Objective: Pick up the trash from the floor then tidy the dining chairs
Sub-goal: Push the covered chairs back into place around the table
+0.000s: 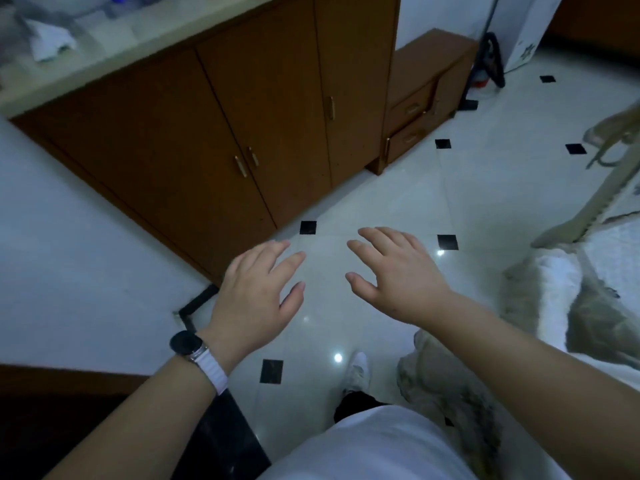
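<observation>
My left hand (pixel 258 289) and my right hand (pixel 394 271) are both held out in front of me, palms down, fingers straight and spread, holding nothing. They hover above the white tiled floor (pixel 381 202) with its small black squares. A dark watch on a pale strap sits on my left wrist. No trash shows on the floor in view. At the right edge, a pale carved chair frame (pixel 609 188) with a white cushioned seat (pixel 561 289) is partly visible.
A brown wooden cabinet (pixel 214 133) with a pale top stands ahead on the left, and a lower brown drawer unit (pixel 426 98) beside it. A white wall corner (pixel 69 254) is at the left. My white shoe (pixel 358 372) is on the floor below.
</observation>
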### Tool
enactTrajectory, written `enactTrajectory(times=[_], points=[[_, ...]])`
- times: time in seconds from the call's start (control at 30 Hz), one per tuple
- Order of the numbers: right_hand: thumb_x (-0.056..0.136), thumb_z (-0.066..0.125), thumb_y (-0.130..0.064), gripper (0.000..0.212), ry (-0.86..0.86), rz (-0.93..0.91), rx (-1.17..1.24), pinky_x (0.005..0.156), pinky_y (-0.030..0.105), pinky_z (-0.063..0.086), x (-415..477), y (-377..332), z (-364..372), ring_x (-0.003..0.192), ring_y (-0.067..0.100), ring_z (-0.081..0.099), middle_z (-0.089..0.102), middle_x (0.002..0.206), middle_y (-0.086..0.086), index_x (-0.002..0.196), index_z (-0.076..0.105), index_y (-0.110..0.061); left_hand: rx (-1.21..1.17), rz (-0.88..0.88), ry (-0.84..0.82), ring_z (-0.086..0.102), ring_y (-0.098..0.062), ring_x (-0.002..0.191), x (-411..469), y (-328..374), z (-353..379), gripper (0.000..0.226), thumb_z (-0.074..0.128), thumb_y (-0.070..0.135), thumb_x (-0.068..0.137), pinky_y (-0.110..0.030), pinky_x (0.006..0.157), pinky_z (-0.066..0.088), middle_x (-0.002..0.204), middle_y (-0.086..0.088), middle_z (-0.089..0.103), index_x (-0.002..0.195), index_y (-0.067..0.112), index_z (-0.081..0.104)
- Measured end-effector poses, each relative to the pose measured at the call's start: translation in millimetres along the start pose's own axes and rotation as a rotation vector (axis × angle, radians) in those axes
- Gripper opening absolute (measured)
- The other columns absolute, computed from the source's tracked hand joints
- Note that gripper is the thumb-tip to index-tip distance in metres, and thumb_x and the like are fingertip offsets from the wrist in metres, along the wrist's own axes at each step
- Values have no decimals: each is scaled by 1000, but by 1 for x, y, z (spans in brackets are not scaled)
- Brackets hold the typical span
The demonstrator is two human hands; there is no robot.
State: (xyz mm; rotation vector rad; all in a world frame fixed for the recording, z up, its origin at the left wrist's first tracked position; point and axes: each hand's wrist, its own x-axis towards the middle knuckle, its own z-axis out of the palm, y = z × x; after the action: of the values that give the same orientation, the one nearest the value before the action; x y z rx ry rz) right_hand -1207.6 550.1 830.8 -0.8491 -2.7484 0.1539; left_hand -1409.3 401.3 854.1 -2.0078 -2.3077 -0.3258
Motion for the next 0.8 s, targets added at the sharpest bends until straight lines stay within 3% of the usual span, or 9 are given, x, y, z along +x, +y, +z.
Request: enactTrajectory(times=[0.37,0.8], points=[[87,46,-52,52,144,340,-34,95,41,44,54,126,-23,116,31,58,62,127,8,120,65,-17,12,290,-33,47,-26,131,224,27,5,46,49,41,93,-43,105,38,140,-6,55,133,21,60],[86,47,-51,49,209,843,-178,90,40,45,9,182,-33,111,28,59,64,123,6,117,67,-18,-235,861,-35,57,-34,120,363,113,70,43,55,36,89,-46,96,47,132,-13,60,125,15,65]])
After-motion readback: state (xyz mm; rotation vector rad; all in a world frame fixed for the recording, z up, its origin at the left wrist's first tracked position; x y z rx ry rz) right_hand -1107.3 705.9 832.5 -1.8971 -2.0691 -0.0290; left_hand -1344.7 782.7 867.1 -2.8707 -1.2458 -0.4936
